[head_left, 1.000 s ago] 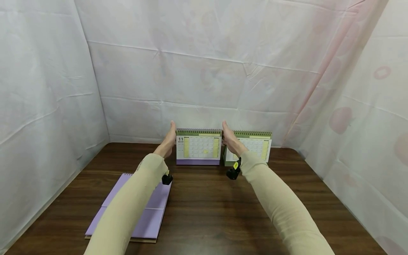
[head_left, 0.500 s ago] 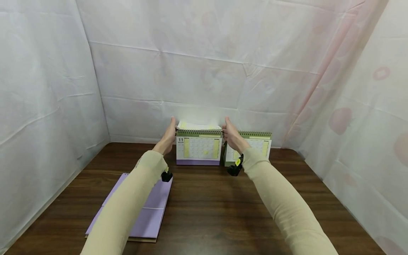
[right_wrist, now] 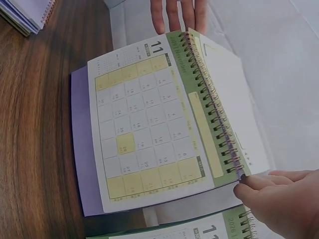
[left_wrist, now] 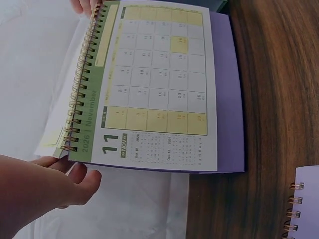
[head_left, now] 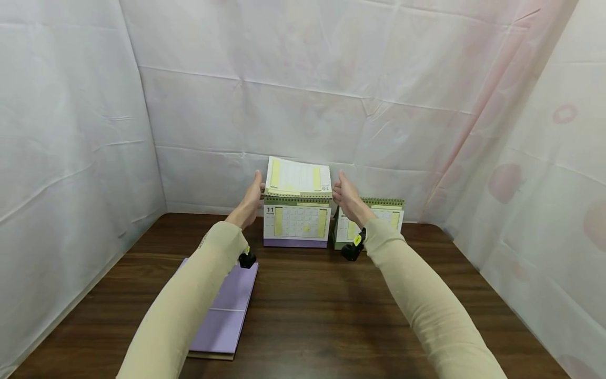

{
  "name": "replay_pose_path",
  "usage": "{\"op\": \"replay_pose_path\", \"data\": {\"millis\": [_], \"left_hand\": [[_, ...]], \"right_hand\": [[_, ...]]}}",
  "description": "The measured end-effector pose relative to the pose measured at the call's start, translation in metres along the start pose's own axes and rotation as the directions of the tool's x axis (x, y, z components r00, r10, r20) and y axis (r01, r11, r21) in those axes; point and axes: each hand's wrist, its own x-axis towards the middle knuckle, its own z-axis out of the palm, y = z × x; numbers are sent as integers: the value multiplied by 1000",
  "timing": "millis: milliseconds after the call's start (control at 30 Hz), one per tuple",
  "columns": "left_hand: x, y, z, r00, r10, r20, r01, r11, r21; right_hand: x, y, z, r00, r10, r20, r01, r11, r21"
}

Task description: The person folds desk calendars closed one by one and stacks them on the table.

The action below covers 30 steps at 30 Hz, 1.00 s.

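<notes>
A desk calendar [head_left: 296,226] with a purple base stands at the back of the table, turned to November 2026. Above its spiral binding a sheet marked 10 [head_left: 299,176] stands raised, upside down in the head view. My left hand [head_left: 247,205] is at the calendar's left end, fingertips right at the end of the binding in the left wrist view, thumb up. At the other end of the binding my right hand [head_left: 349,197] touches the corner with its fingers; its thumb points up too. The sheets partly hide the fingers reaching behind them.
A second calendar [head_left: 390,217], green-edged, stands close on the right, partly behind my right hand. A purple spiral-bound calendar or notebook [head_left: 224,331] lies flat at left under my left forearm. Pale cloth [head_left: 303,121] encloses the dark wooden table [head_left: 331,316].
A sheet has risen from behind the binding and now stands up above the calendar. My right hand has moved slightly right and up; the left has stayed almost in place.
</notes>
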Motion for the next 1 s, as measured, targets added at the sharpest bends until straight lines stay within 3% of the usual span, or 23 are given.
{"op": "replay_pose_path", "data": {"millis": [333,600,833,1000], "left_hand": [[1,5,-4,1000,4,22,-4,1000,13],[-3,5,-6,995,-15,100,18,1000,-24],[-4,3,-9,991,-40,129,57,990,-127],[-3,0,-9,988,-43,151,71,980,-187]], "right_hand": [[-4,-1,4,997,-49,-64,50,999,4],[-9,2,10,993,-90,-73,95,993,72],[-14,0,11,999,-40,-29,46,956,289],[-14,-1,8,999,29,32,-37,956,291]]}}
